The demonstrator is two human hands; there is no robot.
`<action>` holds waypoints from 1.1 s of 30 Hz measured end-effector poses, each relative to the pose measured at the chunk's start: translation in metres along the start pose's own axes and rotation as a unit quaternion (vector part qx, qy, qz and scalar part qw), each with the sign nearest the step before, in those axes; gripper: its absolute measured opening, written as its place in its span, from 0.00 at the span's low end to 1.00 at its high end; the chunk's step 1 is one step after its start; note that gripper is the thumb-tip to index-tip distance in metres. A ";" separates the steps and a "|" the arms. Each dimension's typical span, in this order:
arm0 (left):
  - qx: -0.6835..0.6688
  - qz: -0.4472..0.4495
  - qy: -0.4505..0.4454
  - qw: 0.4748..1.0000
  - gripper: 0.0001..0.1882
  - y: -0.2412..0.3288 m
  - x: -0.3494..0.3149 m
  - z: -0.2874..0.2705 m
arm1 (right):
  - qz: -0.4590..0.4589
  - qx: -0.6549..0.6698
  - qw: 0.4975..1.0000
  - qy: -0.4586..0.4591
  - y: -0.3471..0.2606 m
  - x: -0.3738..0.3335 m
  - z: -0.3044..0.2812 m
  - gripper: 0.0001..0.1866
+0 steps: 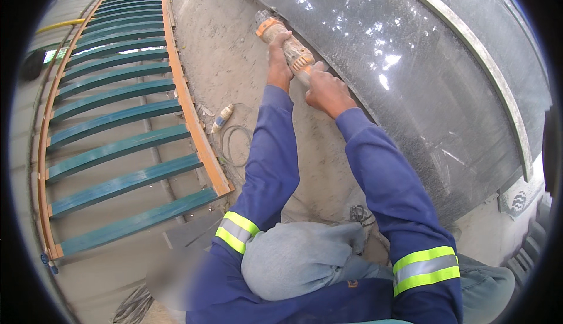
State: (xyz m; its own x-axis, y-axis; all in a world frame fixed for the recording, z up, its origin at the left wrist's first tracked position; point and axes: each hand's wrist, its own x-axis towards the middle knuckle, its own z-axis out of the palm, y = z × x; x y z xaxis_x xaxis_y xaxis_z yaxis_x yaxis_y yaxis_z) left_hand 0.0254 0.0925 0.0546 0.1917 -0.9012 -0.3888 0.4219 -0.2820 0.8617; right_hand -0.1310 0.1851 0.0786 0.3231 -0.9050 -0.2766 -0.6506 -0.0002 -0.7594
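Observation:
Both my hands hold a dusty orange-and-grey power tool (297, 55), long and round-bodied, which looks like an angle grinder. My left hand (279, 56) is wrapped around the front half of its body, while my right hand (329, 89) grips the rear end. The tool's grey head points up and to the left, close to the far part of a dark, glossy stone slab's edge. I cannot make out whether the head touches that edge. The slab (375, 60) leans to the right of my hands, its surface streaked with dust.
An orange-framed rack with green slats (126, 110) lies on the left. Between rack and slab runs dusty ground (217, 48), with a white bottle (223, 118) and a loop of thin cable (236, 146). A pale strip (469, 36) crosses the stone at right. Coiled wire (134, 304) lies lower left.

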 end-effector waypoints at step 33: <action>-0.005 -0.010 0.010 1.000 0.18 -0.002 -0.017 0.004 | -0.020 0.004 1.000 0.015 0.009 -0.006 0.008 0.23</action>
State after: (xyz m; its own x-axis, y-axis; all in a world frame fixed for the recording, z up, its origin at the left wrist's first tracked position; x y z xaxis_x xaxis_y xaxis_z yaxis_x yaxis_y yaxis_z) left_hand 0.0174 0.1069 0.0604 0.2012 -0.8881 -0.4133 0.4354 -0.2969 0.8499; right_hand -0.1336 0.1939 0.0688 0.3278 -0.9167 -0.2283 -0.6324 -0.0334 -0.7740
